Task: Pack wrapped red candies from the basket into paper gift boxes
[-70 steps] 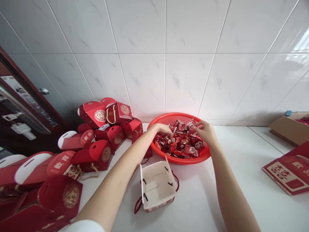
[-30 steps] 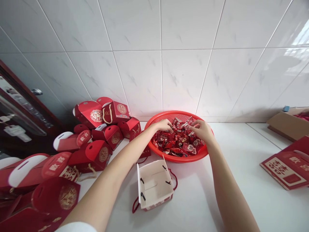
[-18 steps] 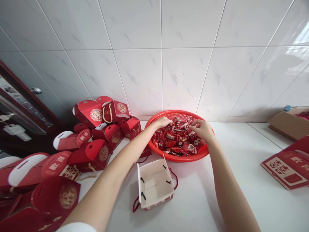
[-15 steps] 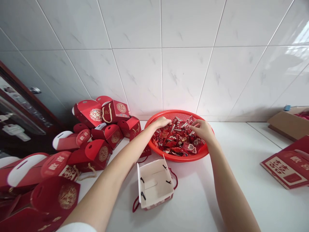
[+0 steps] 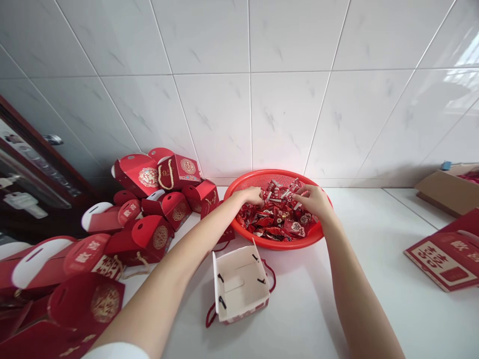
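A red plastic basket stands against the wall, filled with red wrapped candies. My left hand is inside its left part, fingers curled down among the candies; their tips are hidden. At the right side my right hand has thumb and forefinger pinched at a wrapped candy. In front of the basket sits an open paper gift box, its pale inside facing up, with dark cord ends showing inside and dark red cord handles on both sides. Neither hand touches the box.
Many red gift boxes with gold print are piled at the left on the white table. A flat red box and a brown carton lie at the right. A tiled wall stands behind.
My left hand has shifted slightly toward me and its fingers have curled deeper into the candies. My right hand, the basket and the open box look almost unchanged.
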Tool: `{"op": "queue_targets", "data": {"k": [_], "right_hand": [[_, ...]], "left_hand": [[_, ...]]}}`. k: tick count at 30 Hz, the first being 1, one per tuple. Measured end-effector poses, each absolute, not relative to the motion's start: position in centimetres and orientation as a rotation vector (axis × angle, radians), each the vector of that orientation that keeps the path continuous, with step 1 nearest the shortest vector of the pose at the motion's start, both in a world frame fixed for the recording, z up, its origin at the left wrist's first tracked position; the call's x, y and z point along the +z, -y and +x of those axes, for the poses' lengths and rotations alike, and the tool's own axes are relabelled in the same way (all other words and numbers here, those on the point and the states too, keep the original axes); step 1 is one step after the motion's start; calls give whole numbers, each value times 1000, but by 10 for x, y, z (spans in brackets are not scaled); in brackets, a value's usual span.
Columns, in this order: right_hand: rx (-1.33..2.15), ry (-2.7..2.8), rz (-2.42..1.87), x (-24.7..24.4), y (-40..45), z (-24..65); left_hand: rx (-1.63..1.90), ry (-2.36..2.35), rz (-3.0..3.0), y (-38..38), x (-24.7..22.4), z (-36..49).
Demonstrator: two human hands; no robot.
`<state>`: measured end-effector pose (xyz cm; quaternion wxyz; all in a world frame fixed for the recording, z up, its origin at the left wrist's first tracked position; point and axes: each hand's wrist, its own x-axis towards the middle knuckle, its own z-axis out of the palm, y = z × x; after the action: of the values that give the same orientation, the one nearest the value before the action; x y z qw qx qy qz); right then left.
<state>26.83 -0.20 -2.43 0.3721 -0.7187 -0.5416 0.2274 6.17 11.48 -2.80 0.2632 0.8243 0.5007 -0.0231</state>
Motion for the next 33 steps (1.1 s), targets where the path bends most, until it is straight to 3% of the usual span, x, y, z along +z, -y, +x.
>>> {"op": "queue_targets", "data": {"k": [21, 33], "right_hand": [[545, 1413, -1870, -20, 4, 266], [524, 1446, -1826, -23, 3, 269]], "left_hand": [[211, -1191, 2061, -122, -35, 68], [567, -1104, 1891, -124, -28, 64]]}}
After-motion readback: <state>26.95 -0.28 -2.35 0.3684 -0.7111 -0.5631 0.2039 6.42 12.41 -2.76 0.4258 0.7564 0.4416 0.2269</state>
